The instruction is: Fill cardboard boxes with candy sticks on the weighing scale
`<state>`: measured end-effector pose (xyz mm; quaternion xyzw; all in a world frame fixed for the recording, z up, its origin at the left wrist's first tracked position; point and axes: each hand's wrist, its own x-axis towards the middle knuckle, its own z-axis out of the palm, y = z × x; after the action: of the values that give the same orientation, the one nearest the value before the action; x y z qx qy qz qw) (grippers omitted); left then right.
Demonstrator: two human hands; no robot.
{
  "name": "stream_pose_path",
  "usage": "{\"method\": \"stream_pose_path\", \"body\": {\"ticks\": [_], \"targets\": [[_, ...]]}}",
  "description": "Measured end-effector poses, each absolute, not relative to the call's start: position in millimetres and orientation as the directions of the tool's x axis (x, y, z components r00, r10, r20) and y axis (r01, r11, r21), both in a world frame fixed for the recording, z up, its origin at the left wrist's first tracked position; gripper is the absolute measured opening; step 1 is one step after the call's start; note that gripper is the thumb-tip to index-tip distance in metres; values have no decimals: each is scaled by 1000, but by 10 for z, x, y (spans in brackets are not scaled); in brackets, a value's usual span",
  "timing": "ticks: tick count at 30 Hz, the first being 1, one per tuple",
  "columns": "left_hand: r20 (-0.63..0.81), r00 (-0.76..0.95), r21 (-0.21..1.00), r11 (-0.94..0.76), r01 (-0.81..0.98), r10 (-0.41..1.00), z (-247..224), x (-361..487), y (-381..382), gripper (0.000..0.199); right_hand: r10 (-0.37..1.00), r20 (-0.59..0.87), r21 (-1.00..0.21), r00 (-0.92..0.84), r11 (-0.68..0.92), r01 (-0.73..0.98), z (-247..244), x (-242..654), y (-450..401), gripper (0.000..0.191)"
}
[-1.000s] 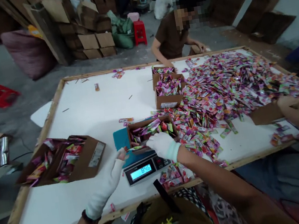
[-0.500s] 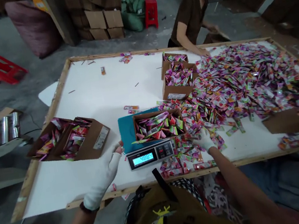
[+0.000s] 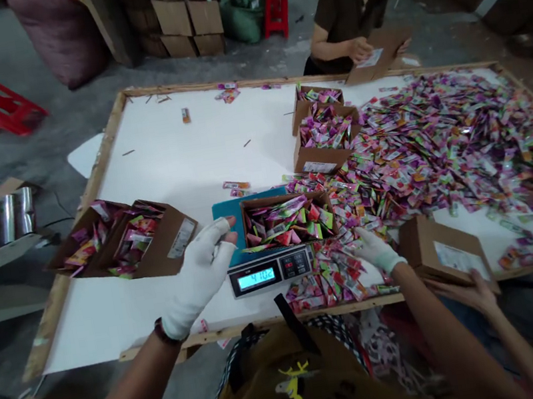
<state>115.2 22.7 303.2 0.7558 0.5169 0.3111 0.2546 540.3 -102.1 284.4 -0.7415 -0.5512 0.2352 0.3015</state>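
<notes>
My left hand (image 3: 201, 270), in a white glove with bare fingertips, hovers at the left edge of the digital scale (image 3: 271, 273), thumb and fingers apart and nothing in them. On the scale's blue plate (image 3: 228, 232) rests a cardboard box (image 3: 294, 245) full of colourful small packets (image 3: 282, 217). To its right my gloved right hand (image 3: 376, 251) is low over loose packets (image 3: 336, 273), its fingers spread among them; I see none clearly held. The lit display is blurred.
Two filled boxes (image 3: 176, 237) stand at left and two more (image 3: 323, 157) behind the scale. A large packet heap (image 3: 438, 132) covers the right side. At right, a co-worker's hands (image 3: 474, 298) hold a box (image 3: 444, 252); across the table, a person (image 3: 337, 40) holds cardboard (image 3: 380, 57).
My left hand has moved up and right toward the box on the scale. My right hand stays low over the packets. The display reading has changed. The co-worker's box at right has moved left.
</notes>
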Motion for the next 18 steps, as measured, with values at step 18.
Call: {"method": "stream_pose_path", "body": {"ticks": [18], "targets": [[172, 473, 562, -481, 673, 864, 3129, 1423, 196, 35, 974, -74, -290, -212, 183, 939, 3075, 4290, 369, 33]]}}
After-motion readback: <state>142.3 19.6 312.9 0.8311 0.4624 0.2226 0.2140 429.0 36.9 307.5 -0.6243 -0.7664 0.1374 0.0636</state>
